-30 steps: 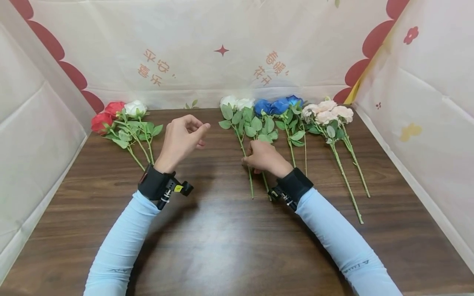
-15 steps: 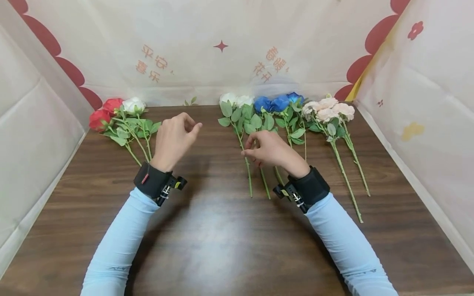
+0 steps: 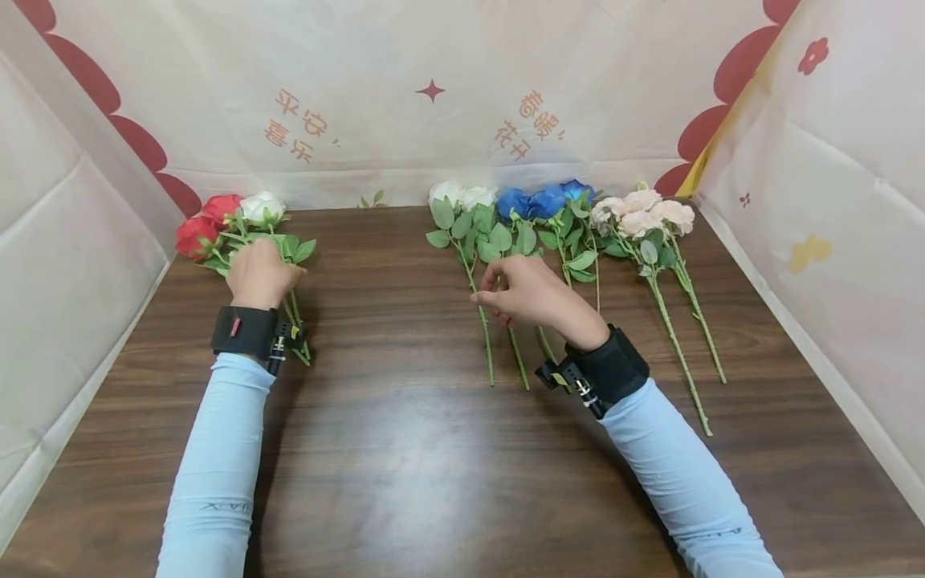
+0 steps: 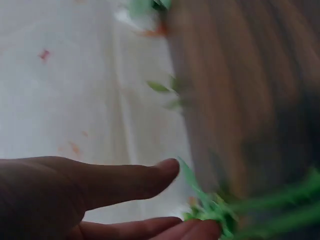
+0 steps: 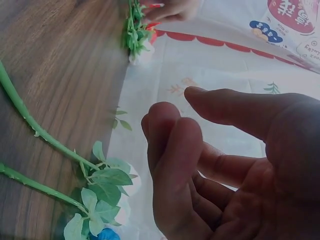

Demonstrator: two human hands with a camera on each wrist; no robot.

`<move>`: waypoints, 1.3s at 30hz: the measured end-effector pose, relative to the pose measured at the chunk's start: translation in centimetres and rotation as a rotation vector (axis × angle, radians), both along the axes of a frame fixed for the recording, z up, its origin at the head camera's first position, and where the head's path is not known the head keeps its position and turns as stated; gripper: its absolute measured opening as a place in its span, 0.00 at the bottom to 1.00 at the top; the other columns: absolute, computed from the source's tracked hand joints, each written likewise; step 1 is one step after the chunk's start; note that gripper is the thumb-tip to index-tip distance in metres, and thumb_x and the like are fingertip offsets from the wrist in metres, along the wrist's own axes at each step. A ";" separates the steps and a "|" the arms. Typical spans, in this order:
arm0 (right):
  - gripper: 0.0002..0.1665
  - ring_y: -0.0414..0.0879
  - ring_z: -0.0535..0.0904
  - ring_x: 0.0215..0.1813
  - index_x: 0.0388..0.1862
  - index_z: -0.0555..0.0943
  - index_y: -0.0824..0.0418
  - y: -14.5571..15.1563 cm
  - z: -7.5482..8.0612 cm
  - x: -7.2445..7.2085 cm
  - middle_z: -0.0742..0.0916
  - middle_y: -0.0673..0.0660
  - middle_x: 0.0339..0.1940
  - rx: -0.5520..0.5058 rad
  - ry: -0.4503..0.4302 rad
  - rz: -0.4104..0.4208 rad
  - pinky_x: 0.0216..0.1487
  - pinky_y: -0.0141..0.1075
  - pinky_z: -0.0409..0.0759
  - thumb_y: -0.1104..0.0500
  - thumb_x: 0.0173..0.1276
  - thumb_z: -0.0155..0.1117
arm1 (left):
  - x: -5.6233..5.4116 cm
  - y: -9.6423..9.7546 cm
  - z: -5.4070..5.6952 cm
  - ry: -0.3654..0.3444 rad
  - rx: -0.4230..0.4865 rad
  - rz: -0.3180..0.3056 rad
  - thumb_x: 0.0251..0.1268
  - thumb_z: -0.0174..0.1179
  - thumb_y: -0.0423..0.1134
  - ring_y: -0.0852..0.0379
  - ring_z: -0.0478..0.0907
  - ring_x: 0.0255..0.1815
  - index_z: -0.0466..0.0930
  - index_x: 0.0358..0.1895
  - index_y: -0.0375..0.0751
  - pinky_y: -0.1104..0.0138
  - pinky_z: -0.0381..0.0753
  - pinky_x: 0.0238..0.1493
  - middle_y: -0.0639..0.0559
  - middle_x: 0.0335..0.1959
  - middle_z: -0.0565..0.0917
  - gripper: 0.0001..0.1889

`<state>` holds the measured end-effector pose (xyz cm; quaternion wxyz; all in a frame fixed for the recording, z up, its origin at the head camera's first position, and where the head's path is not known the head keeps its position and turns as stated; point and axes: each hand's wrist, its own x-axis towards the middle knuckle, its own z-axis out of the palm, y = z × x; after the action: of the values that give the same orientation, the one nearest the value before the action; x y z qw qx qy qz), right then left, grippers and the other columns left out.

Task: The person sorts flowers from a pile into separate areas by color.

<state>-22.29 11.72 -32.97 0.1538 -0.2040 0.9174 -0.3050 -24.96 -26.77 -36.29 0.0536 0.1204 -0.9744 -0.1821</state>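
Wooden table (image 3: 405,474), left fingers (image 4: 200,231) parted near stems (image 4: 275,199)

Bench (image 3: 419,482): brown wood grain, glossy patch toward the front. Along the back, on leafy green stems: red roses (image 3: 197,235) and a lone white rose (image 3: 262,208) at left; paired white roses (image 3: 477,198), then blue roses (image 3: 545,202), right of centre; pale pink flowers (image 3: 639,222) farthest right.

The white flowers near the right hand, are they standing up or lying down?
Lying down: the white flowers have their stems stretched along the table, near the right hand.
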 end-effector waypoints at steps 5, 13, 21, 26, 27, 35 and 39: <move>0.12 0.56 0.89 0.28 0.41 0.84 0.57 -0.1 0.0 0.2 0.90 0.59 0.27 -0.004 -0.011 -0.002 0.31 0.39 0.84 0.49 0.76 0.66 | -0.4 -1.3 -1.3 -0.117 -0.009 0.004 0.59 0.70 0.46 0.28 0.81 0.49 0.83 0.30 0.30 0.44 0.81 0.43 0.31 0.31 0.88 0.18; 0.14 0.56 0.89 0.29 0.41 0.83 0.57 -0.2 -0.2 0.3 0.88 0.53 0.24 -0.005 -0.024 0.007 0.30 0.38 0.83 0.48 0.76 0.64 | -0.3 -1.3 -1.9 -0.113 0.004 -0.044 0.62 0.60 0.39 0.33 0.86 0.41 0.83 0.28 0.32 0.47 0.81 0.46 0.51 0.07 0.80 0.12; 0.18 0.55 0.89 0.29 0.44 0.84 0.61 -0.2 -0.2 0.3 0.88 0.53 0.25 0.003 -0.037 0.008 0.30 0.38 0.82 0.47 0.77 0.63 | -0.3 -1.4 -1.4 -0.098 0.032 -0.078 0.60 0.58 0.36 0.35 0.88 0.35 0.83 0.24 0.32 0.48 0.81 0.45 0.51 0.07 0.80 0.12; 0.19 0.59 0.90 0.32 0.45 0.84 0.62 -0.2 -0.4 0.2 0.88 0.53 0.25 0.010 -0.046 0.016 0.29 0.37 0.82 0.46 0.78 0.62 | -0.2 -1.1 -0.3 -0.081 0.070 -0.085 0.59 0.60 0.35 0.35 0.87 0.31 0.81 0.31 0.28 0.50 0.80 0.41 0.50 0.09 0.81 0.10; 0.19 0.59 0.90 0.32 0.45 0.84 0.62 -0.2 -0.4 0.1 0.88 0.54 0.26 0.013 -0.048 0.017 0.29 0.37 0.82 0.46 0.78 0.61 | -0.1 -1.0 0.1 -0.071 0.067 -0.087 0.58 0.60 0.35 0.34 0.87 0.33 0.82 0.31 0.28 0.50 0.80 0.40 0.50 0.09 0.81 0.10; 0.18 0.57 0.90 0.32 0.45 0.84 0.61 0.0 -0.3 -0.1 0.90 0.57 0.29 -0.003 -0.062 -0.009 0.32 0.40 0.85 0.47 0.78 0.62 | 1.4 0.1 3.0 0.044 0.065 -0.082 0.56 0.56 0.36 0.31 0.83 0.37 0.79 0.06 0.40 0.59 0.68 0.32 0.57 0.04 0.77 0.20; 0.16 0.58 0.90 0.32 0.43 0.84 0.60 0.0 -0.3 -0.1 0.90 0.59 0.29 -0.013 -0.063 -0.022 0.34 0.44 0.87 0.47 0.77 0.63 | 1.8 0.6 3.8 0.069 0.073 -0.085 0.60 0.58 0.37 0.33 0.82 0.38 0.76 0.05 0.42 0.56 0.69 0.36 0.57 0.03 0.75 0.23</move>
<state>-22.38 11.72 -33.26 0.1778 -0.1851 0.9124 -0.3188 -23.11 -26.20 -32.52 0.0748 0.0746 -0.9689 -0.2238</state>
